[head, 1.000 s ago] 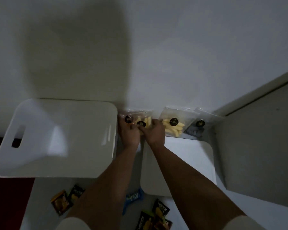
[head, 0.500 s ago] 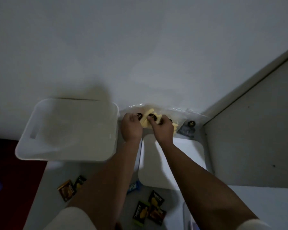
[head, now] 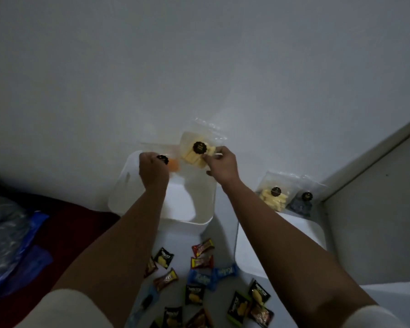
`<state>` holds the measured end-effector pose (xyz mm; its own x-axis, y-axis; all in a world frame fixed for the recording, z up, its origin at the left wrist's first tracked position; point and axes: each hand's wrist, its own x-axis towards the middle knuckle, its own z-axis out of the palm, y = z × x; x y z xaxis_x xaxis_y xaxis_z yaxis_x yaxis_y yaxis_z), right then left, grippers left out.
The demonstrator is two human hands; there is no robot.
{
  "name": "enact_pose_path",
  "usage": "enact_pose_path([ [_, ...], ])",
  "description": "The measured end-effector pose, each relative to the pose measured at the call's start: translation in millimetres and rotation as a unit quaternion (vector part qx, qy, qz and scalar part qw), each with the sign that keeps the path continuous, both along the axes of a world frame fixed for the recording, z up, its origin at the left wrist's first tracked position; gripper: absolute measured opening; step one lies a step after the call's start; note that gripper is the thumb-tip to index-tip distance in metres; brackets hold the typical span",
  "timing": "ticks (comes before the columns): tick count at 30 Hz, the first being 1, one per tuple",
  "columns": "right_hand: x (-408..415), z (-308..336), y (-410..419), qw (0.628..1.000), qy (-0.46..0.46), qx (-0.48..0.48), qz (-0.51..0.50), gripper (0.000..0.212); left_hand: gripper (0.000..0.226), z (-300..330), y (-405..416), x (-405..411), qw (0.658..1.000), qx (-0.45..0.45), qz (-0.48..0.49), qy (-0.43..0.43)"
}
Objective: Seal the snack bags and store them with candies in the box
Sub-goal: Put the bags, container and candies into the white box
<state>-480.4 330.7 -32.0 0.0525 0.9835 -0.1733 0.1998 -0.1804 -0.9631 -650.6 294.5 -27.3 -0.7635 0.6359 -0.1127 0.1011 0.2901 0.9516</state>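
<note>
**A:** Off to the far left there's a dark red surface [head: 64, 223], deep in shadow, running down the frame.

**B:** And on top of it, crumpled clear plastic [head: 3, 235], greyish, bunched up at the left edge. Blue sheeting [head: 31, 263] lies just beside and under it, one flap up near the plastic, another lower down.

**A:** Behind everything, a plain pale wall [head: 199, 67], filling the whole upper half.

**B:** At right, a grey panel [head: 376, 221] meets that wall at an angle, with a lighter strip along its upper edge.

**A:** All very dim; I can't tell what the plastic holds.
</note>
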Motion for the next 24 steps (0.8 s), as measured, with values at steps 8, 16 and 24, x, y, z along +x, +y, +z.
enact_pose_path([
  [8,-83,-87,7,0.986,-0.12,-0.106,0.04,0.02,0.031,-83,21,-89,0.989,-0.109,-0.005,-0.096],
  [16,-113,-168,22,0.965,-0.182,-0.182,0.043,0.017,0.021,-143,54,-100,0.963,-0.18,-0.048,-0.193],
  [24,-125,-161,27,0.966,-0.198,-0.154,0.064,0.028,0.079,-154,61,-87,0.967,-0.186,0.004,-0.175],
])
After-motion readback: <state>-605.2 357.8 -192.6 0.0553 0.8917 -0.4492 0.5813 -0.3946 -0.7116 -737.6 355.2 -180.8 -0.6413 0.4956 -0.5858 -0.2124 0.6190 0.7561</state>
